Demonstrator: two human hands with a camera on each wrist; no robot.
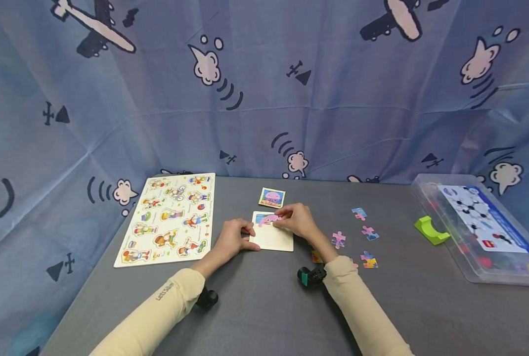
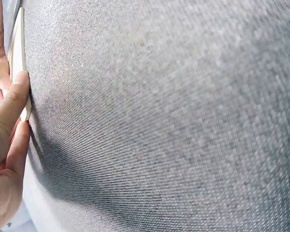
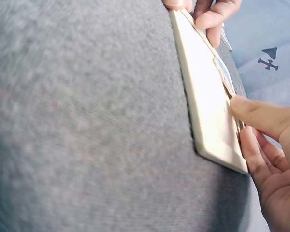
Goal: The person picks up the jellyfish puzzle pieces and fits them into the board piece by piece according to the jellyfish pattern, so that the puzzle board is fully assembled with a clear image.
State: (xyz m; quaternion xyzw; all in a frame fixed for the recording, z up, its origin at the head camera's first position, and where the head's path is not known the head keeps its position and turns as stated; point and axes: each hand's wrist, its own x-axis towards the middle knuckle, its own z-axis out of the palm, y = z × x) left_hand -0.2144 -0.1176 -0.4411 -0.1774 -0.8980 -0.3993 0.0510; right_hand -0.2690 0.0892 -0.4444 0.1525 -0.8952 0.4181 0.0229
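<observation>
In the head view a small pale wooden puzzle board [image 1: 273,241] lies mid-table. A pink-and-blue jigsaw piece or pieces [image 1: 266,219] lie along its top edge. My left hand [image 1: 232,238] holds the board's left side, thumb and finger at its edge, also seen in the left wrist view [image 2: 9,140]. My right hand [image 1: 297,220] pinches a pink piece at the board's upper right; in the right wrist view its thumb lies at the edge of the piece and other fingers reach the board's far side. The fingers partly hide the piece.
Behind the board lies a small jellyfish picture tile [image 1: 272,198]. Several loose jigsaw pieces [image 1: 338,240] are scattered to the right, some partly hidden by my right arm. A large picture board [image 1: 166,217] lies left. At right are a green curved block [image 1: 431,230] and a clear plastic case [image 1: 462,247].
</observation>
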